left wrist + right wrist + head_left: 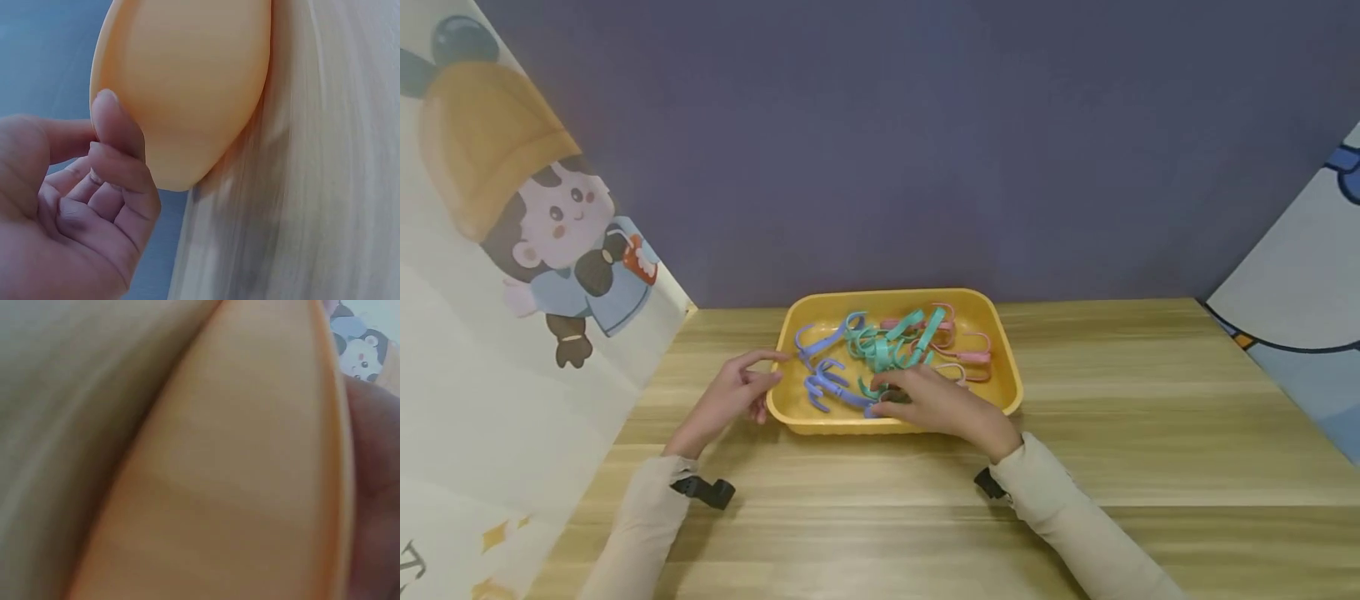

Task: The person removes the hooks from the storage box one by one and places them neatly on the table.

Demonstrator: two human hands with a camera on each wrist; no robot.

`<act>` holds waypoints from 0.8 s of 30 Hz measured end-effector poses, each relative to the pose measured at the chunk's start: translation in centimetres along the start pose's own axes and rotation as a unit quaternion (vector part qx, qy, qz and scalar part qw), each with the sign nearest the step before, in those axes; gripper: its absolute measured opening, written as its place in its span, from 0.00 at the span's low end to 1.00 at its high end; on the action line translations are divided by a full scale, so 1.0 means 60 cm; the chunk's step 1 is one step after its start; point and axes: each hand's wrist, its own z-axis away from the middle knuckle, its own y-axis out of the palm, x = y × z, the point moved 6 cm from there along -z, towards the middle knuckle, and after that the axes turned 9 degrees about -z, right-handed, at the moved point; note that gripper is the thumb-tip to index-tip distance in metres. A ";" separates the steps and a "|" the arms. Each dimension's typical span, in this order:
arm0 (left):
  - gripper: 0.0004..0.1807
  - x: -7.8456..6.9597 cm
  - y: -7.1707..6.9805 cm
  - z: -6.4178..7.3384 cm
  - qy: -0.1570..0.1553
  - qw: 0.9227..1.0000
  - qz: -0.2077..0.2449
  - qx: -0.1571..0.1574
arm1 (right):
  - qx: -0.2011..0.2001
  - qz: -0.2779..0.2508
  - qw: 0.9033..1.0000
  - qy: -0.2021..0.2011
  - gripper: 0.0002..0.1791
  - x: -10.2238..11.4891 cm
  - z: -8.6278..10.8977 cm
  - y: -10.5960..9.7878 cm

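Observation:
A yellow plastic basin [850, 427] holds several curved plastic hooks. Purple hooks [835, 388] lie on the left, green ones [880, 354] in the middle and pink ones [973, 357] on the right. At the basin's left end, my left hand [733, 392] pinches the rim, with the index finger reaching over it; the left wrist view shows the thumb against the outer wall [194, 81]. My right hand [936, 404] reaches over the front rim, fingers bent down beside a purple hook's end; I cannot tell whether they grip it. The basin wall [237, 450] hides those fingertips in the right wrist view.
The basin stands on a wood-grain table [1112, 400], close to a dark blue back panel [925, 150]. A white panel with a cartoon figure [565, 225] rises on the left, another printed panel [1300, 275] on the right. Both wrists wear black straps [703, 492].

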 end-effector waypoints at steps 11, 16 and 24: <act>0.24 0.008 -0.001 0.009 -0.018 0.999 0.051 0.003 | 0.001 -0.027 0.999 0.041 0.29 -0.021 -0.003 -0.001; 0.23 0.007 -0.004 0.009 -0.018 0.999 0.048 0.000 | 0.000 0.016 1.000 0.020 0.28 -0.015 -0.001 -0.012; 0.25 0.008 -0.002 -0.001 -0.008 0.999 0.049 0.005 | -0.021 0.017 1.000 -0.006 0.16 0.012 0.016 -0.051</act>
